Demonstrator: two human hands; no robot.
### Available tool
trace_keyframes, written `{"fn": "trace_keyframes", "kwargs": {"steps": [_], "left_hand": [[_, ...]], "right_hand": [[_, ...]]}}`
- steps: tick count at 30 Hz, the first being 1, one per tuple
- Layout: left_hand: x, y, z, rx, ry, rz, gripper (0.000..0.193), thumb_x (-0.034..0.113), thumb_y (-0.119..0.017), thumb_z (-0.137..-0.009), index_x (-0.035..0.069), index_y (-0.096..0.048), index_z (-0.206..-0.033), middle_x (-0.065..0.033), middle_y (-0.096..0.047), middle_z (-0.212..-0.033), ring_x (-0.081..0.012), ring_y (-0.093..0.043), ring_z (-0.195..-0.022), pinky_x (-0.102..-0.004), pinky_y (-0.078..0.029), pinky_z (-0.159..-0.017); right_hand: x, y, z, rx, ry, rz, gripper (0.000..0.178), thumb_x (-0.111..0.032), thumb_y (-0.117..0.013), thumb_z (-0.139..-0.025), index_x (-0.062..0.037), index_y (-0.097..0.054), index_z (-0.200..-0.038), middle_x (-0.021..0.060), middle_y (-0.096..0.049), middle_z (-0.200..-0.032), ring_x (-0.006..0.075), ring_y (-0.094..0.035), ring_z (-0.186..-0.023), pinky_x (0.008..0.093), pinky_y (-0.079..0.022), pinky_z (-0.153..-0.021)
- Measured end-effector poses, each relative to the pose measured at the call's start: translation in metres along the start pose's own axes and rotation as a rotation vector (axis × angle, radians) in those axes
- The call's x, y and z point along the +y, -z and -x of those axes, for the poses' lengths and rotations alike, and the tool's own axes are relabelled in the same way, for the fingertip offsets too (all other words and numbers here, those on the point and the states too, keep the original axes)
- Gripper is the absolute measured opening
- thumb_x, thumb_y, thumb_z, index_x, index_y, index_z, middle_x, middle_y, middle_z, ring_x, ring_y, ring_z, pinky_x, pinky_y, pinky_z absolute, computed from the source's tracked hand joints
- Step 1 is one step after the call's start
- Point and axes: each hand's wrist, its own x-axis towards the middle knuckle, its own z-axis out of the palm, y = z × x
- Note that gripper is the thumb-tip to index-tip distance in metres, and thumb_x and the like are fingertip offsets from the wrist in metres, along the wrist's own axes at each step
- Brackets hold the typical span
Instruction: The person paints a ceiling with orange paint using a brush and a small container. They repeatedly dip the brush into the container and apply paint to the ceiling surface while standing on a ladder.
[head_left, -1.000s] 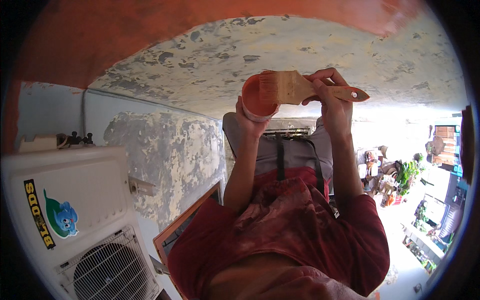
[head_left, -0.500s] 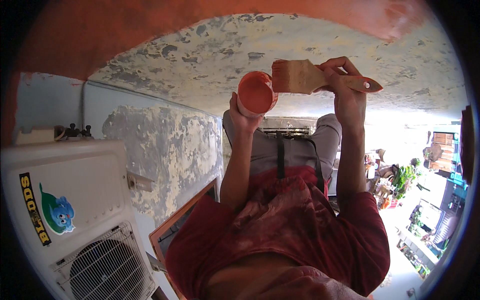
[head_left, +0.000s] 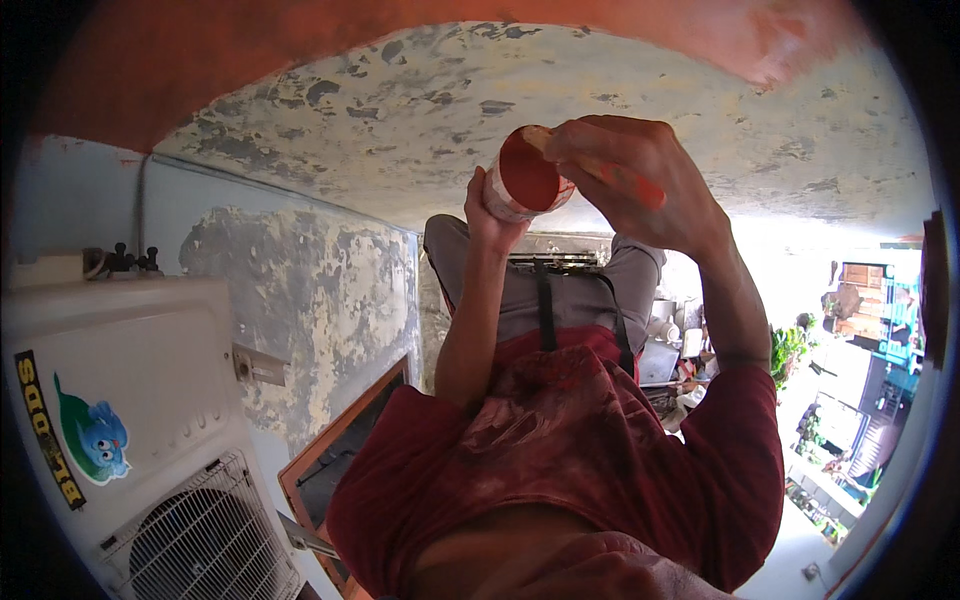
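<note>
My left hand [head_left: 489,218] is wrapped round a small paint container [head_left: 508,208], whitish outside with red smears. The container is tilted, its mouth in sight and its inside coated orange-red. In my right hand [head_left: 660,165] is a wide paintbrush [head_left: 640,186], gripped with the fingers curled over it. The brush's orange-stained handle end sticks out below those fingers. Its head reaches to the container's rim, and the bristles are mostly hidden there by the hand and the container.
Ahead is a patchy, flaking wall [head_left: 400,110] with an orange-red painted band [head_left: 300,45] above it. An air-conditioner outdoor unit [head_left: 185,400] stands close on the left, beside a wooden-framed window [head_left: 345,440]. Green plants [head_left: 790,350] and clutter lie far below on the right.
My right hand has moved left and turned, bringing the brush from beside the container to its mouth. The container has tipped and shifted slightly right in my left hand.
</note>
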Motion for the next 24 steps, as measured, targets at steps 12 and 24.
{"fn": "trace_keyframes", "kwargs": {"steps": [12, 24], "left_hand": [[0.008, 0.012, -0.007, -0.257, 0.051, 0.164, 0.064, 0.06, -0.042, -0.094, 0.016, -0.046, -0.139, -0.0122, -0.052, -0.137, -0.0326, -0.054, -0.12, -0.0545, -0.05, -0.085], [0.05, 0.03, -0.011, -0.002, -0.015, 0.094, 0.06, 0.06, -0.039, -0.094, 0.019, -0.047, -0.137, -0.0081, -0.053, -0.134, -0.0286, -0.054, -0.117, -0.05, -0.049, -0.079]], "right_hand": [[0.081, -0.033, 0.038, 0.535, -0.444, -1.316, 0.023, -0.012, -0.057, -0.094, 0.0027, -0.063, -0.11, 0.0101, -0.06, -0.109, 0.0215, -0.063, -0.098, 0.0386, -0.056, -0.081], [0.099, -0.138, 0.028, 0.685, -0.69, -2.091, 0.042, -0.016, -0.051, -0.098, 0.0089, -0.047, -0.131, 0.0205, -0.056, -0.123, 0.029, -0.061, -0.109, 0.0351, -0.057, -0.094]]}}
